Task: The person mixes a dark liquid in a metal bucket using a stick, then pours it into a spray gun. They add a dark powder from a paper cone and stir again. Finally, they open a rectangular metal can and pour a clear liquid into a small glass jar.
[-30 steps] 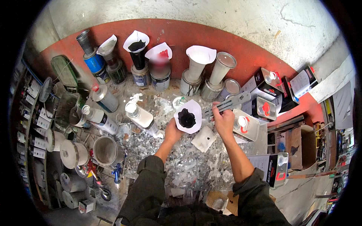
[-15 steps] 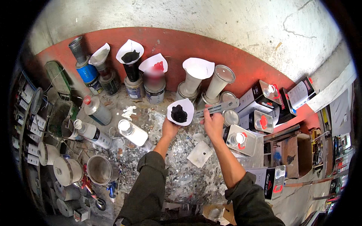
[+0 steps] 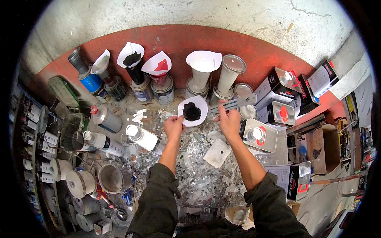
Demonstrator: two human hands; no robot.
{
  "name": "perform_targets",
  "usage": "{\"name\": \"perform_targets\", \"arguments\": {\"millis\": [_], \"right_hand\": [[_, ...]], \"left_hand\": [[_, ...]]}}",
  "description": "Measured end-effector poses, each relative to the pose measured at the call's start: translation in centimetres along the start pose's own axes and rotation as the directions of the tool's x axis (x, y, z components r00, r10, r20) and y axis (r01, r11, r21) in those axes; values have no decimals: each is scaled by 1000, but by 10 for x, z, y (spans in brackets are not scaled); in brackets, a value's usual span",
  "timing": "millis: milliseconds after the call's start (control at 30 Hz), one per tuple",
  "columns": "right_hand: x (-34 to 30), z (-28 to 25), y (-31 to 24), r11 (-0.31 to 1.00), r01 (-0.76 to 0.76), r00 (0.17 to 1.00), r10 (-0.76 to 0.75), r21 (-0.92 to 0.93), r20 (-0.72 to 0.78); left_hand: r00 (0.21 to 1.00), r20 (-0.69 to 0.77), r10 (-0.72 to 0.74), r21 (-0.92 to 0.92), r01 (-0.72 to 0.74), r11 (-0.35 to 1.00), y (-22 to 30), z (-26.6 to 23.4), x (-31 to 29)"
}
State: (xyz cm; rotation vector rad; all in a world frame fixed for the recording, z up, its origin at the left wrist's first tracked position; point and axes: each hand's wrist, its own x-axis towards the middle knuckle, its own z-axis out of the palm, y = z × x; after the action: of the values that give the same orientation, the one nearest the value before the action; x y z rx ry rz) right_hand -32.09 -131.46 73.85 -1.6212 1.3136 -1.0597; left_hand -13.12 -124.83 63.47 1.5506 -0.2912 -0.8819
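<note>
Sloping up rightward, metal strip (image 3: 243,101), end toward cone (image 3: 204,110)

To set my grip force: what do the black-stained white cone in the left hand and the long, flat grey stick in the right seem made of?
Black-stained white cone: probably matte paper, judging by its thin, uneven rim.
Long, flat grey stick: perhaps metal or plastic, smooth, satiny; its straight edges fit either.

Two dark-sleeved arms (image 3: 155,198) reached forward, angled inward.
The bare left-hand grip (image 3: 174,127) curled closed; the bare right-hand grip (image 3: 229,123) pinched.
</note>
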Motion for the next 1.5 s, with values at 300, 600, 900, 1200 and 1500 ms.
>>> {"name": "perform_targets", "arguments": {"millis": [300,600,900,1200,1500], "right_hand": [[-4,-35,-22,982,33,988,-5,185,-153],[-42,-50,-36,873,4,952,146,488,-270],[-82,-26,-11,528,-268,857,512,806,-51],[-137,9,19,-134,-257,750,597,957,285],[-197,-14,-10,-534,-390,831,148,751,537]], "left_hand": [[989,-149,-5,7,6,1000,3,1,6],[988,-132,79,211,-50,976,3,15,6],[971,188,150,-90,-135,987,-4,-26,-119],[952,114,-284,72,277,958,-139,-211,-414],[969,-164,-183,177,212,961,-102,-302,-479]]}}
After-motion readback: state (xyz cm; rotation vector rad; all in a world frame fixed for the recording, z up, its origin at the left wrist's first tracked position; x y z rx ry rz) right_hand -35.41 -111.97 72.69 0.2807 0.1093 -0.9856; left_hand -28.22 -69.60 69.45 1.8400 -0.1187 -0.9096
